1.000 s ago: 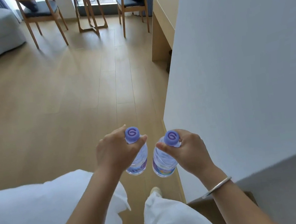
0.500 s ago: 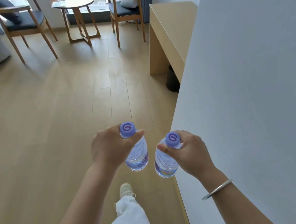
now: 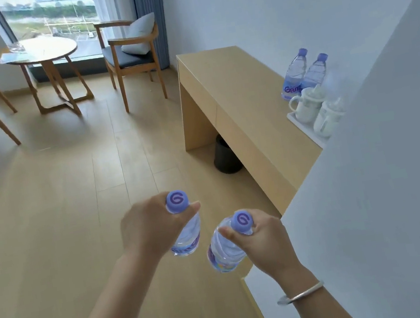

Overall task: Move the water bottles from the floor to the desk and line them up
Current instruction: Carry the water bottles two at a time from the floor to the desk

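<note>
My left hand (image 3: 149, 227) grips a clear water bottle (image 3: 188, 238) with a purple cap by its neck. My right hand (image 3: 264, 239) holds a second such bottle (image 3: 224, 250), tilted, also by the neck. Both bottles hang above the wooden floor, close together. The light wooden desk (image 3: 238, 99) stands ahead on the right against the wall. Two more purple-capped bottles (image 3: 302, 72) stand upright side by side at the desk's back edge.
White mugs on a white tray (image 3: 317, 111) sit on the desk beside the standing bottles. A dark bin (image 3: 226, 157) is under the desk. A white wall corner (image 3: 373, 188) juts out at right. Two chairs (image 3: 131, 53) and a round table (image 3: 43, 51) stand by the window.
The view has swung up and to the right while I walk forward: the desk top with its bottles and mugs has come into sight. Both hands still carry their bottles.
</note>
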